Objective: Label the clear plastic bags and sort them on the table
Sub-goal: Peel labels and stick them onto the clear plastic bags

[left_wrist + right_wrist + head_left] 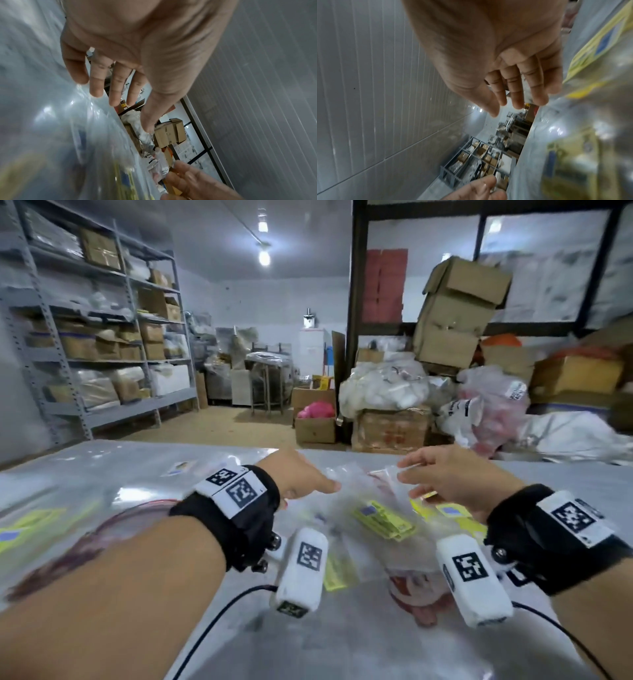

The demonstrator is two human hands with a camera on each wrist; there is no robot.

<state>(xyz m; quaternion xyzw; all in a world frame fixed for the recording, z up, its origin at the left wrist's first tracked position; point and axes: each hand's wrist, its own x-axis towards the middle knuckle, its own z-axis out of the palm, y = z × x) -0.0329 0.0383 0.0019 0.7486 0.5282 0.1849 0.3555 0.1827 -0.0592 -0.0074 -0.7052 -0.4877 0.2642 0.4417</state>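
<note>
Plainly, both hands hung above the table (342,628) with nothing in them: the left hand (294,477) had its fingers loosely extended, thumb pointing toward the heap, and the right hand (455,474) was spread and relaxed, palm down. Between and under them lay the clear plastic bags (359,484), a slack, overlapping pile near the middle of the table, with yellow labels (383,520) scattered just nearer the person, some apparently inside or under film. The wrist views showed straight fingers over glossy plastic (51,121) and yellow print (597,40), but whether any fingertip touched the film could not be told. The step in hand looked like picking out one bag to label. To do it well, the person would probably have needed to pinch a single edge with one hand while the other pinned the pile, since thin film clings and several sheets could lift together. A further labelled bag (180,468) lay well apart at the far left.
</note>
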